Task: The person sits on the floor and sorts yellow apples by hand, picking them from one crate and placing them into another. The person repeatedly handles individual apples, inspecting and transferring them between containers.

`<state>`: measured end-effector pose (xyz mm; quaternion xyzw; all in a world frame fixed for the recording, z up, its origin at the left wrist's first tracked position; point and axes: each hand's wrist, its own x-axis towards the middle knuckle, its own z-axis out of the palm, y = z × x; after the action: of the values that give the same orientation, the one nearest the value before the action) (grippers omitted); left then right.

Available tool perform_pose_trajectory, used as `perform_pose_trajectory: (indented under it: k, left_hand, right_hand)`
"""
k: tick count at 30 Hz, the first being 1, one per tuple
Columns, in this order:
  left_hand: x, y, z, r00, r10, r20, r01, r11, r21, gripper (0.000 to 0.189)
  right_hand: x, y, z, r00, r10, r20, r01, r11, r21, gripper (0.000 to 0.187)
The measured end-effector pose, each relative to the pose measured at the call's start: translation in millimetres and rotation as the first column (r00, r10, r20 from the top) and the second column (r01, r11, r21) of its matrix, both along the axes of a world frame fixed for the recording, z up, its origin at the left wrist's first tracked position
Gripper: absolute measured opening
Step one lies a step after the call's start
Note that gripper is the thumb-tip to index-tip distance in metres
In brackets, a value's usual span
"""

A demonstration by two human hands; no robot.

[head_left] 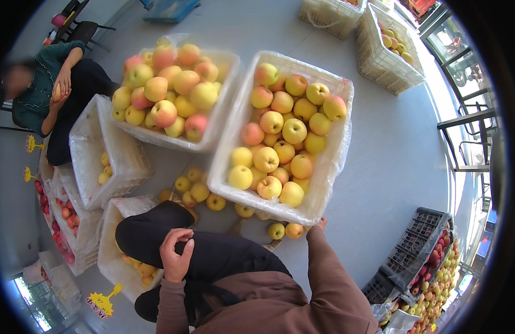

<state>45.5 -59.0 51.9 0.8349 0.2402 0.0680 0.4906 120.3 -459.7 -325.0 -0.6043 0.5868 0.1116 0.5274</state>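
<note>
Yellow-pink apples [294,131] half fill a plastic-lined crate [343,137] straight in front of me. My right hand [322,223] is at that crate's near right corner, mostly hidden beneath the rim, so its grip cannot be made out. Over my dark trouser leg rests my left hand [177,252], its fingers loosely curled and apart, holding nothing. Beyond and to the left stands another lined crate [178,144], heaped with apples [163,113]. Loose yellow apples [199,191] lie on the floor between the crates and my legs.
At the left a seated person [44,92] holds an apple beside a lined crate [84,167] with few apples. A crate of yellow apples [111,250] stands by my left leg. Black crates [411,246] and piled apples are at the lower right; white crates [382,58] stand farther back.
</note>
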Motion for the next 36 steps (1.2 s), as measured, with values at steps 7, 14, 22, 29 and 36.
perform_pose_trajectory:
  k: [7, 14, 22, 29, 36]
  left_hand:
    - [1.7, 7.8, -6.2, 0.997, -0.013, 0.072, 0.018, 0.997, -0.068, 0.017]
    - [5.0, 7.4, -9.3, 0.995, -0.018, 0.098, 0.023, 0.998, -0.051, 0.018]
    - [-0.8, 15.5, -11.4, 0.997, 0.033, 0.064, -0.026, 0.995, -0.100, 0.017]
    - [18.1, 11.0, -17.3, 0.997, -0.022, 0.074, 0.021, 1.000, 0.021, 0.019]
    - [16.8, 12.9, -12.2, 0.998, -0.005, 0.061, 0.004, 1.000, 0.001, 0.019]
  right_hand:
    - [133.0, -125.5, 57.9, 0.937, 0.037, 0.348, 0.164, 0.832, -0.529, 0.044]
    - [339.6, 52.7, 260.6, 0.163, 0.986, 0.028, -0.190, 0.059, -0.980, 0.062]
    - [388.8, 148.2, 264.7, -0.018, 0.643, -0.765, -0.618, -0.609, -0.497, 0.088]
    - [425.6, 118.3, 229.8, -0.057, 0.838, -0.543, -0.664, -0.438, -0.606, 0.091]
    - [405.1, 104.5, 238.4, -0.007, 0.864, -0.503, -0.681, -0.373, -0.630, 0.091]
